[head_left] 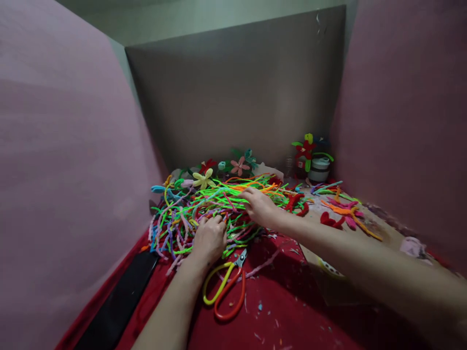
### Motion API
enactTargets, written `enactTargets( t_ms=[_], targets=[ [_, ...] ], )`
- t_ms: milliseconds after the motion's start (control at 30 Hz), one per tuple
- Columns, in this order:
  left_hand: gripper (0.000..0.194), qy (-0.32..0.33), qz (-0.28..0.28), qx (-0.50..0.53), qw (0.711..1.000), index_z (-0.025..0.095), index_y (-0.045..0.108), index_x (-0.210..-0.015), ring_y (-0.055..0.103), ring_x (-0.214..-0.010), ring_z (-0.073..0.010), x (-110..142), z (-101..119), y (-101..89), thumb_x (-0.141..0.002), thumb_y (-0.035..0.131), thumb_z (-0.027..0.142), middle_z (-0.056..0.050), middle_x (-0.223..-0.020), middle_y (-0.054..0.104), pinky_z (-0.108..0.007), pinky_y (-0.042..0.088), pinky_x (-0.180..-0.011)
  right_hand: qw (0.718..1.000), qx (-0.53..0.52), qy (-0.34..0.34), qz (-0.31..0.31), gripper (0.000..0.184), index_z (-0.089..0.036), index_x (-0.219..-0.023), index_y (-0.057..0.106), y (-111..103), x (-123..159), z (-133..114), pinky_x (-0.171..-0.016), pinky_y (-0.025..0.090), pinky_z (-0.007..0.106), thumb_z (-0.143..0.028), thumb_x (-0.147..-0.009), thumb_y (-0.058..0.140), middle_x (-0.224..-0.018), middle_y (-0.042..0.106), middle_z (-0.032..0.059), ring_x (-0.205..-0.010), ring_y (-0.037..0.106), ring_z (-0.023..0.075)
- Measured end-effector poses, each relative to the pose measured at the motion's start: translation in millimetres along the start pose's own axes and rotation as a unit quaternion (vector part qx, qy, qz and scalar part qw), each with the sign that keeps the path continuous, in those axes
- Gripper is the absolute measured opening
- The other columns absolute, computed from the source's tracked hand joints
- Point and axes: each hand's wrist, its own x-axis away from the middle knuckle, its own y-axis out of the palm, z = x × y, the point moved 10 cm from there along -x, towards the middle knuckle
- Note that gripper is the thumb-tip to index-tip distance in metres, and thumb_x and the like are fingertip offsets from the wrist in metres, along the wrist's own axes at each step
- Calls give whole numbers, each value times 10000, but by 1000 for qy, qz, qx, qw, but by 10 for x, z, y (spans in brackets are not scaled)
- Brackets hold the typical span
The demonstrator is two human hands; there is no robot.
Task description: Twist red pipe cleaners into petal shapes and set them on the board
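Note:
A big loose heap of pipe cleaners [204, 199], mostly bright green with pink, purple, blue and orange ones, lies across the far part of the red cloth. At its near edge my left hand [210, 238] is closed, its curled fingertips hidden among the stems. Further right, my right hand [260, 208] reaches over the heap with bent fingers closed on some pipe cleaners; the exact stems are hard to make out. Just below my left hand rest scissors [233, 284] with one yellow and one red handle, blades pointing away from me.
Fuzzy flowers, one yellow [203, 179] and one pink [240, 166], stand behind the heap. A lidded cup [319, 169] is at the back right. Orange and pink pieces [341, 210] lie on the right. A black flat object [118, 301] is at left; pink walls [73, 146] flank the space.

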Motion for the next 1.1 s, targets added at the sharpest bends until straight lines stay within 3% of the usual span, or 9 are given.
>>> enactTargets(
  t_ms=[133,233,400,467,633,767,900,1000,1100],
  targets=[
    [324,12,21,-24,999,193,638,-756,577,-813,-203,7,31,-74,-883,377,335,-65,-830,643,-386,363,-831,1000,15,22,7,499,-36,-1318,376,264,-387,133,-1005,313,377,-129,-828,406,-1356,377,207,-1227,366,266],
    [309,-4,51,-27,998,189,634,-914,577,-853,-226,13,7,-149,-880,393,379,-74,-865,649,-395,362,-841,999,11,6,-39,529,-4,-1319,335,529,-494,95,-986,321,436,-196,-838,443,-1292,430,246,-1199,377,298],
    [353,-62,128,-20,990,145,551,-1118,537,-976,-272,41,-69,-330,-845,459,348,-135,-1029,605,-405,366,-873,996,8,-55,-70,540,-32,-1275,382,716,-223,-117,-966,340,428,-168,-779,548,-1206,482,215,-1127,409,282],
    [398,-65,149,-8,987,144,505,-1186,501,-1064,-284,42,-57,-363,-825,488,310,-150,-1135,564,-415,349,-924,991,15,-100,-89,447,-51,-1226,439,739,-57,-218,-938,364,428,-133,-792,509,-1156,508,200,-1084,440,273],
    [526,-34,98,19,994,143,439,-1270,433,-1194,-285,-24,1,-121,-785,558,307,-152,-1307,482,-433,312,-996,981,-47,-153,-110,429,-79,-1157,513,718,132,-248,-947,376,379,-62,-728,531,-1247,485,187,-1129,456,254],
    [446,-35,29,0,999,130,522,-1192,480,-1149,-277,-44,-36,140,-787,556,314,-141,-1240,557,-436,340,-968,976,-75,-165,-121,391,-118,-1075,587,726,166,-219,-912,403,354,-27,-697,538,-1117,582,145,-1064,520,222],
    [431,-41,7,-28,999,112,528,-1197,476,-1148,-275,-36,-19,172,-785,533,238,-128,-1265,548,-440,329,-977,977,-87,-172,-97,272,-153,-908,665,546,130,-270,-850,435,297,-24,-736,499,-984,637,93,-933,579,175],
    [447,-55,1,-41,998,92,518,-1210,466,-1152,-284,-31,15,145,-789,533,241,-130,-1281,535,-450,310,-993,990,-93,-110,-3,292,-163,-891,683,223,-49,-159,-824,438,257,-39,-790,438,-971,640,81,-904,580,153],
    [477,-62,8,-38,997,88,519,-1206,453,-1164,-286,-27,41,128,-806,535,346,-130,-1277,536,-460,291,-1010,997,-15,5,69,317,-97,-1051,641,38,-244,135,-891,389,257,-87,-815,430,-1086,598,134,-1033,518,186]
  ],
)
